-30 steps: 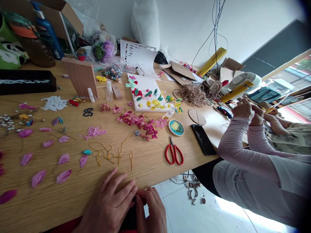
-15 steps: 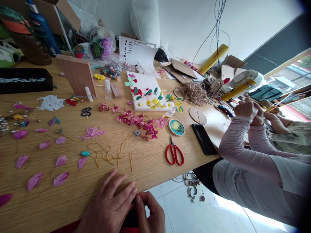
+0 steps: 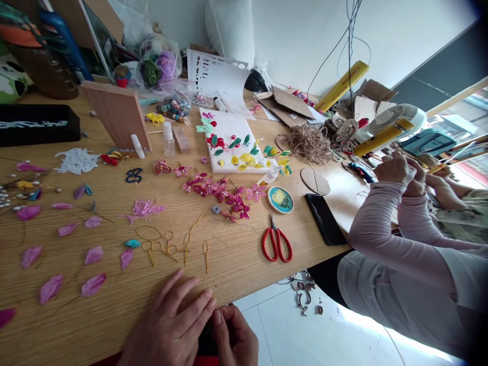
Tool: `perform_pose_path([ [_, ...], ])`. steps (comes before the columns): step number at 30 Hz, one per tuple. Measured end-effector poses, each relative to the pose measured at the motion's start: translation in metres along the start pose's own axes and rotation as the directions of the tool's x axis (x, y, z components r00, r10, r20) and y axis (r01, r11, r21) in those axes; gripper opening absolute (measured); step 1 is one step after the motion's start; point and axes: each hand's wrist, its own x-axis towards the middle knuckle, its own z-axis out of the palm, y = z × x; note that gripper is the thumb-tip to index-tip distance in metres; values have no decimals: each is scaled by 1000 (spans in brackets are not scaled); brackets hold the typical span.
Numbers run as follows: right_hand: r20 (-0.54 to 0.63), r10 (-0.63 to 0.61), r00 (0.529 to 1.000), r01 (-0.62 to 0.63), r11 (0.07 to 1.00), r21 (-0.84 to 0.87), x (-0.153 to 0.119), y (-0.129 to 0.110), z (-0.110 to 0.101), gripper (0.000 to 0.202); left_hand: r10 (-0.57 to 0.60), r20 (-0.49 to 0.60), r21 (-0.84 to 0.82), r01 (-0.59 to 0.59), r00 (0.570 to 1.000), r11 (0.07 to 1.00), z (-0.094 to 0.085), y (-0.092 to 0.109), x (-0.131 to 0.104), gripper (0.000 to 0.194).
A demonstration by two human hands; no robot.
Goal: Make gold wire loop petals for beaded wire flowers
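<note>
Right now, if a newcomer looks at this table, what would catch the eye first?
Probably the magenta flowers near the middle of the table, by their strong colour. Next may come the red scissors, lying to the right and nearer the front edge, and the white board behind the flowers, bearing yellow and green pieces. Then the left hand and right hand, close together at the front edge.

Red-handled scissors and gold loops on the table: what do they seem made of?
Scissors: blades probably steel, given their grey metallic look; handles perhaps smooth plastic or coated metal, evenly red. Gold loops: likely metallic wire, as their stems look twisted.
</note>
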Motion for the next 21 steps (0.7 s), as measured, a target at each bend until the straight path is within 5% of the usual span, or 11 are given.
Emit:
perform_pose_path([
  [6, 4, 46, 999, -46, 999, 18, 0, 6, 1, 53, 14, 0, 15, -14, 1000, 1000, -9, -3, 6, 27],
  [14, 11, 29, 1000, -30, 999, 26, 2, 3, -1, 52, -98, -114, -66, 91, 989, 994, 6, 7, -1, 24],
  [21, 65, 103, 993, -109, 990, 84, 5, -1, -2, 53, -130, -46, -85, 126, 990, 988, 4, 11, 0, 19],
])
